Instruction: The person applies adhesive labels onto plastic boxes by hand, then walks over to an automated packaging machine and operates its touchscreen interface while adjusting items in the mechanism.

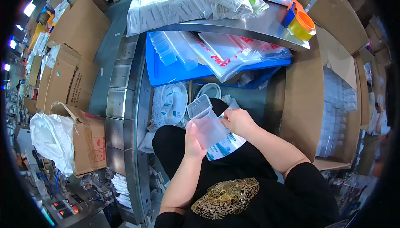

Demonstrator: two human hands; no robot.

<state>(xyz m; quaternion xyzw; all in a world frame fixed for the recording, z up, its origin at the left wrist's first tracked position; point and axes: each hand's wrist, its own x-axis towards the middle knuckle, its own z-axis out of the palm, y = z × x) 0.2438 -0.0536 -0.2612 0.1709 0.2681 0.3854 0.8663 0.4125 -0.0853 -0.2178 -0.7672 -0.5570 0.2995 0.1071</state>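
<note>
My left hand (194,141) is wrapped round a translucent plastic box (208,128), tilted over my lap with its open end away from me. Close by on the right, my right hand (239,122) has its fingers pinched together at the edge of a blue-and-white printed label strip (227,146). Part of that strip passes behind the box, and the fingertips are partly hidden. Beyond my knees lies a roll of similar labels (174,103), with a white ring-shaped roll (209,90) beside it.
A steel shelf (250,26) ahead carries bagged white packets (166,5) and an orange-and-yellow tape dispenser (301,23). Beneath it, a blue tray (156,71) holds printed plastic bags (221,57). Right of me, a tall carton (302,111) contains stacked clear boxes (333,111). Cartons (89,140) stand left.
</note>
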